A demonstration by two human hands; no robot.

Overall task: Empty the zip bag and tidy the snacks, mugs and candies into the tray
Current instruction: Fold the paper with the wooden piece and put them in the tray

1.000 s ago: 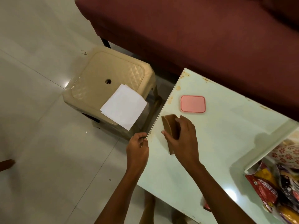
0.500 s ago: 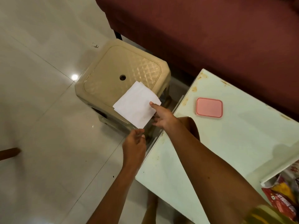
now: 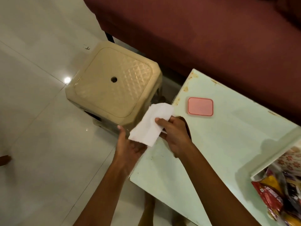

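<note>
Over the table's [image 3: 228, 144] left edge the right hand [image 3: 175, 136] pinches a white paper [image 3: 151, 126], thumb on top; the left hand [image 3: 130, 144] lies beneath it, and I cannot tell its grip. Snacks [image 3: 268, 193] sit in the tray [image 3: 276, 154] at the right edge, so this is probably a closing wipe, which calls for pressing the paper flat next.

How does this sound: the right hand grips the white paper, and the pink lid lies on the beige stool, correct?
Not quite. The head view shows the pink lid lying on the pale green table, near its far corner, not on the beige stool. The right hand does grip the white paper.
</note>
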